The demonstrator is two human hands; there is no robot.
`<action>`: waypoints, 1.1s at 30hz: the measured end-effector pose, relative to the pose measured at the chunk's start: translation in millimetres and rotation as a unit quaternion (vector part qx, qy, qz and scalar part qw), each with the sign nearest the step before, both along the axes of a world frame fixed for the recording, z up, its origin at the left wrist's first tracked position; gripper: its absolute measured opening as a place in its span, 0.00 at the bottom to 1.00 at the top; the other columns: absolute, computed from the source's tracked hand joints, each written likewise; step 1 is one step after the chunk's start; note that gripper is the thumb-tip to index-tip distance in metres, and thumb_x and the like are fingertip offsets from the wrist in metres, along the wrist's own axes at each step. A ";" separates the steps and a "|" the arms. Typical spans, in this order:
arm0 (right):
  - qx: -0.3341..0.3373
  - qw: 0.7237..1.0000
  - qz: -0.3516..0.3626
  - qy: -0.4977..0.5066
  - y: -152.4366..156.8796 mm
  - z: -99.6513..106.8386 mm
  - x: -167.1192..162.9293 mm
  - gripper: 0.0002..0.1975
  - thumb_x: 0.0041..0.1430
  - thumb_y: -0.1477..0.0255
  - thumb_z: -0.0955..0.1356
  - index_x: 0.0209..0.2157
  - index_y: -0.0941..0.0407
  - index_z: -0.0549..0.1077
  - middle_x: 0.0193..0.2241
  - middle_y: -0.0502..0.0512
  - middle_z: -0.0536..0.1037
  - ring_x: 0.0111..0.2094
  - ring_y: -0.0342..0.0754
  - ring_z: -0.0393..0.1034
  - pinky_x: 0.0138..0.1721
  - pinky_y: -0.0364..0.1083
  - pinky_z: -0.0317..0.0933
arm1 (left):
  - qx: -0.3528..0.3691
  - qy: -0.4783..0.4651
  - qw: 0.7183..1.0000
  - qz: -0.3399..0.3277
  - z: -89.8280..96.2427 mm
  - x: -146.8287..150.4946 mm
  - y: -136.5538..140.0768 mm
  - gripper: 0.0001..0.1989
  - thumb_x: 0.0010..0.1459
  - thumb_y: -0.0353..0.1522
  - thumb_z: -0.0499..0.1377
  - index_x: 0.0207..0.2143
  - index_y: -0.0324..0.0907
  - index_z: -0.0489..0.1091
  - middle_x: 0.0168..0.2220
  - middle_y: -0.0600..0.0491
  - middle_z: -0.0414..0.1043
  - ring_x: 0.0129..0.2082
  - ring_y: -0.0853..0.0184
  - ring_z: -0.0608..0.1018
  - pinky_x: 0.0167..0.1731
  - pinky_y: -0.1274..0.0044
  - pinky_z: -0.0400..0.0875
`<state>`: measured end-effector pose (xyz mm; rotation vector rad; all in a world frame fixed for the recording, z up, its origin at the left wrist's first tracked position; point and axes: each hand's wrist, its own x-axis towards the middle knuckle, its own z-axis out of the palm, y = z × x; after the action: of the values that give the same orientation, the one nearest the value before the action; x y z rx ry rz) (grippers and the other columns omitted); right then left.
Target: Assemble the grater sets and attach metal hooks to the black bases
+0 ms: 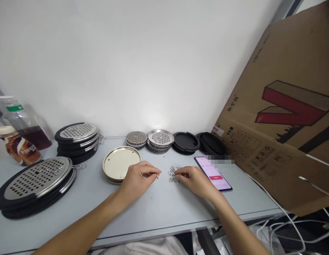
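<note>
My left hand (138,179) is closed in a pinch on a small metal piece (157,175), above the table in front of the gold-coloured round lids; the fingers hide most of it. On the table between my hands lies a small pile of thin wire rings (171,173). The fingertips of my right hand (192,179) are pinched together at the right side of this pile, on a wire ring as it seems. Left of my left hand stands the stack of gold-coloured round lids (119,163), each with small holes near its rim.
Assembled round graters with black rims (37,180) stand stacked at left, another stack (78,136) behind. Further back are perforated metal discs (160,138) and black round frames (186,141). A phone (216,177), a big carton (273,117), cables (281,212) and bottles (23,148) flank the space.
</note>
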<state>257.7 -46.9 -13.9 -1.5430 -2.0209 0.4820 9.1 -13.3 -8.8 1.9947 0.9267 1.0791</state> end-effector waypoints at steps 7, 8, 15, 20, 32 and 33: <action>-0.014 0.983 0.020 0.182 -15.2 12.2 -59.2 0.13 0.61 0.63 0.69 0.42 0.56 0.77 0.26 0.51 0.78 0.25 0.45 0.71 0.29 0.42 0.63 | -0.106 -0.008 0.994 -0.001 -5.6 3.4 -3.4 0.03 0.50 0.27 0.61 0.30 0.42 0.73 0.27 0.55 0.74 0.29 0.67 0.76 0.31 0.77 0.71; -0.024 0.978 0.031 0.204 -17.1 11.5 -66.6 0.11 0.62 0.63 0.68 0.40 0.56 0.77 0.24 0.50 0.77 0.24 0.44 0.70 0.28 0.42 0.63 | -0.121 -0.015 0.992 -0.002 -6.7 3.1 -2.3 0.03 0.50 0.27 0.61 0.29 0.42 0.71 0.25 0.56 0.73 0.28 0.67 0.75 0.29 0.77 0.70; -0.113 0.917 0.047 0.380 -17.6 -13.7 -68.9 0.14 0.58 0.60 0.71 0.34 0.58 0.74 0.24 0.52 0.79 0.25 0.46 0.74 0.31 0.44 0.68 | -0.147 -0.017 0.989 -0.017 -11.8 7.4 -2.6 0.02 0.49 0.28 0.60 0.28 0.41 0.70 0.25 0.55 0.73 0.26 0.68 0.74 0.27 0.78 0.67; -0.124 0.884 0.020 0.450 -17.2 -26.3 -67.3 0.17 0.52 0.59 0.75 0.34 0.57 0.72 0.23 0.52 0.78 0.26 0.47 0.75 0.32 0.46 0.70 | -0.144 -0.038 0.988 -0.039 -17.7 12.8 -8.4 0.02 0.52 0.30 0.61 0.30 0.41 0.73 0.27 0.53 0.77 0.29 0.65 0.78 0.29 0.77 0.70; 0.025 0.966 -0.182 0.181 -4.4 -29.0 1.7 0.16 0.49 0.57 0.70 0.32 0.56 0.79 0.30 0.60 0.81 0.29 0.54 0.74 0.33 0.50 0.67 | 0.163 -0.010 0.986 0.024 23.1 -9.9 -15.2 0.11 0.62 0.28 0.57 0.41 0.45 0.78 0.39 0.50 0.80 0.41 0.63 0.80 0.45 0.73 0.72; 0.040 0.970 -0.200 0.133 -2.0 -32.6 10.7 0.16 0.49 0.57 0.69 0.31 0.55 0.80 0.32 0.60 0.82 0.31 0.56 0.74 0.36 0.52 0.67 | 0.175 -0.009 0.983 0.063 31.9 -22.0 -13.1 0.10 0.62 0.28 0.57 0.41 0.45 0.78 0.40 0.50 0.80 0.42 0.62 0.79 0.47 0.72 0.72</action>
<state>268.4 -48.9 -46.5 -1.6814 -1.4633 0.4134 -12.9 -26.4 23.1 2.2256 0.9122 1.4078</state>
